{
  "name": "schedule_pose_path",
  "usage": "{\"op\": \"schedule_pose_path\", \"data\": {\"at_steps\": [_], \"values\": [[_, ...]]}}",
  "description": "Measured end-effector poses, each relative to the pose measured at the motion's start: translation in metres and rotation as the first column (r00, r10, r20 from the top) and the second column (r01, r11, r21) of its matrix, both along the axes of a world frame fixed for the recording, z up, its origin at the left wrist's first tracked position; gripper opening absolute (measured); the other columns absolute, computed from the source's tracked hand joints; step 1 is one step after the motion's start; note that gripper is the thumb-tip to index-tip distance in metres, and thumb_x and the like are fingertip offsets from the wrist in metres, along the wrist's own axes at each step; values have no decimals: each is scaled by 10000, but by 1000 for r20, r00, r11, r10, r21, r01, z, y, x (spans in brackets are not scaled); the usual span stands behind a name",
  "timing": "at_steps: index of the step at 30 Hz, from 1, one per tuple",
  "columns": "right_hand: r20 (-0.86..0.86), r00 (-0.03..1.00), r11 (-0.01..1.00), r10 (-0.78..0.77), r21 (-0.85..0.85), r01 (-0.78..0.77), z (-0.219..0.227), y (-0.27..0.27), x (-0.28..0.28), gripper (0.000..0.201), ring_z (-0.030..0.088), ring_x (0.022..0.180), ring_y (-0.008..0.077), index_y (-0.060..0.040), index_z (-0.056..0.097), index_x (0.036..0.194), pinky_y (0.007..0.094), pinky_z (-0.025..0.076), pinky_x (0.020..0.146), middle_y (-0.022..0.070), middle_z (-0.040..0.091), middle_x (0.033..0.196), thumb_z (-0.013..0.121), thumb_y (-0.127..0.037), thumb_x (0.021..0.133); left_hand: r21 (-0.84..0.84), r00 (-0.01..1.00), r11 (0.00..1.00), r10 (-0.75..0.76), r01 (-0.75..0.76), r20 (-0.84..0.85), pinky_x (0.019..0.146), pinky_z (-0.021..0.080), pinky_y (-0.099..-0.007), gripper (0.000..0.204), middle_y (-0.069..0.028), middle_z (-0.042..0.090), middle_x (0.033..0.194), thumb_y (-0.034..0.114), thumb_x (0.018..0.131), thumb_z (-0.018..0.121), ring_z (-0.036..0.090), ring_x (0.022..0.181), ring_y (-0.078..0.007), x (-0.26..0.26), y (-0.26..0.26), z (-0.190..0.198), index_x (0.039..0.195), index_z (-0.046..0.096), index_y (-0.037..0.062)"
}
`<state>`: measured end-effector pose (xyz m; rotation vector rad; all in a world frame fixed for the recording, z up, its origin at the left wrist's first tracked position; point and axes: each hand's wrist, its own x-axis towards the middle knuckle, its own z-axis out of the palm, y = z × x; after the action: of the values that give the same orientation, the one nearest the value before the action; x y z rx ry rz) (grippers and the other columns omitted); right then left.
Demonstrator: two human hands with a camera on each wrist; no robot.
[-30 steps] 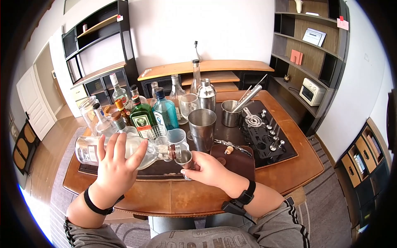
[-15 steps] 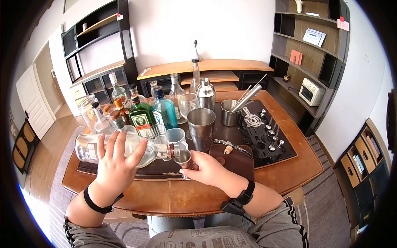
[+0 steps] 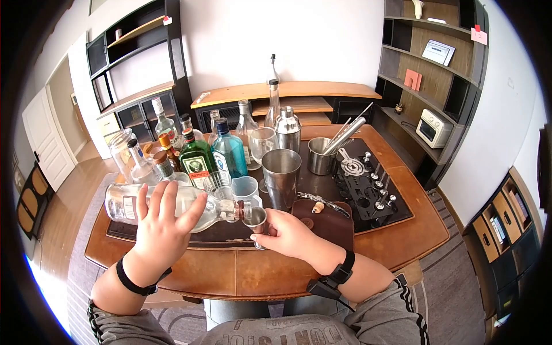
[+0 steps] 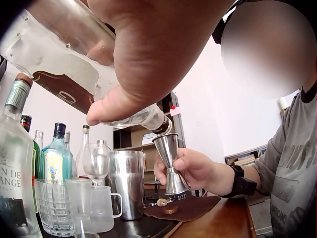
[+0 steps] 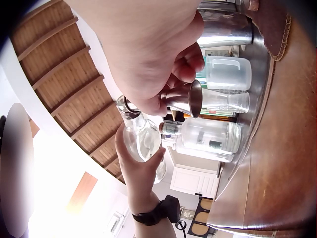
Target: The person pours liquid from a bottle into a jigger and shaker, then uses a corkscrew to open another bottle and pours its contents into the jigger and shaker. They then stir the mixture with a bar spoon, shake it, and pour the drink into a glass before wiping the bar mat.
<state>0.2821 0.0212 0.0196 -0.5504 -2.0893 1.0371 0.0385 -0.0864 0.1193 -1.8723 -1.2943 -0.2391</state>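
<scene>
My left hand (image 3: 165,223) grips a clear glass bottle (image 3: 121,203) lying nearly level, its neck pointing right and tilted slightly down. The bottle's mouth is at the rim of a steel double-ended jigger (image 3: 258,221), which my right hand (image 3: 293,236) pinches upright at its middle. In the left wrist view the jigger (image 4: 170,151) has its larger cup upward under the bottle neck (image 4: 153,120). Whether liquid is flowing cannot be made out. A steel shaker tin (image 3: 282,178) stands just behind the jigger, beside a frosted cup (image 3: 245,187).
Several bottles, among them a green one (image 3: 196,158) and a blue one (image 3: 229,150), crowd the table's left half. A cobbler shaker (image 3: 288,129), a tin of tools (image 3: 321,158), a strainer (image 3: 352,166) and a brown leather mat (image 3: 330,225) are behind and right.
Both hands keep nearly the same place and hold. The bottle and jigger show hardly any movement; the head view has shifted slightly.
</scene>
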Motion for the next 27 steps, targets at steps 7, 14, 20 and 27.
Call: {"op": "schedule_pose_path", "data": {"at_steps": [7,14,20,27], "values": [[1,1000,1000,7,6,-7,-4,3,-1,190,516,685,34,-44,550,973,212,453,583,-23,548,834,702,-53,859,3,1000,1000,-2,2,-2,1039,279,-626,792,-222,468,1269,61,606,713,481,1181,-396,0,0,0,1341,483,247],[11,1000,1000,10,9,-10,-6,3,-1,192,530,703,35,-39,549,981,211,466,598,-20,554,847,699,-48,861,3,1000,1000,-3,3,1,1043,275,-625,789,-219,470,1266,57,605,706,480,1183,-396,-1,0,-1,1338,484,246],[7,1000,1000,8,-5,-8,-4,3,-2,197,523,694,33,-41,552,989,208,462,594,-24,554,848,700,-53,860,-8,1000,1000,2,-2,17,1040,277,-623,806,-220,463,1272,62,600,707,473,1187,-398,-2,0,-1,1348,471,248],[13,1000,1000,4,10,-4,-2,2,-1,205,513,671,34,-42,555,991,210,454,580,-25,555,835,707,-64,856,-8,1000,1000,-3,3,19,1038,279,-624,792,-219,463,1270,55,609,696,472,1188,-396,-2,-1,-2,1345,474,245]]}}
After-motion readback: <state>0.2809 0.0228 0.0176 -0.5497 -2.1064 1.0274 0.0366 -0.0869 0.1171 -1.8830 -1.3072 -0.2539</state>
